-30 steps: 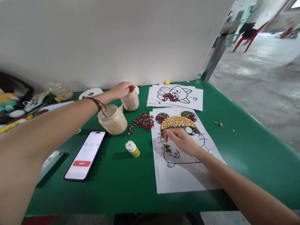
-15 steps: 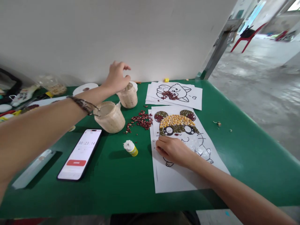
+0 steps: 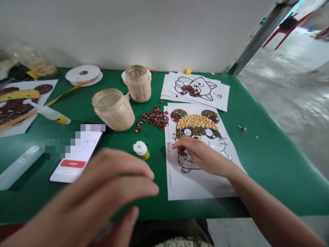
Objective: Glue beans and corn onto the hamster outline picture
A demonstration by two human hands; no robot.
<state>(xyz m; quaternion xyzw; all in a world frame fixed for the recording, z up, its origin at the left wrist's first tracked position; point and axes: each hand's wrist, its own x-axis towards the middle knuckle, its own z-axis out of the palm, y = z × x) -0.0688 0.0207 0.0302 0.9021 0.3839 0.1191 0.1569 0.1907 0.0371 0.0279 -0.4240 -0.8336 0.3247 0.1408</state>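
Note:
My left hand [image 3: 113,192] is raised in the near foreground, blurred, its fingers curved and a gap between them and the thumb; nothing shows in it. Over the lower left of a cartoon animal drawing [image 3: 205,185] hovers my right hand [image 3: 197,151], its fingers bent down and mostly closed. Whatever they hold is hidden. A few small dark green beans [image 3: 183,153] lie on the paper right beneath them. Yellow corn kernels [image 3: 196,121] cover the drawing's forehead, with green and red beans in the ears. Loose red beans [image 3: 155,118] are heaped left of the sheet.
Two cloudy jars [image 3: 113,111] [image 3: 138,84] stand behind a small white-topped glue bottle [image 3: 141,150]. A phone [image 3: 72,168] showing a timer lies at left, near a squeeze bottle [image 3: 52,113] and a ribbon spool [image 3: 82,73]. More drawings [image 3: 218,99] lie at the back.
My left hand has come back from above the far jar to the near foreground. Beneath my right hand, whose fingers have loosened slightly, small beans now show on the paper. The view has shifted.

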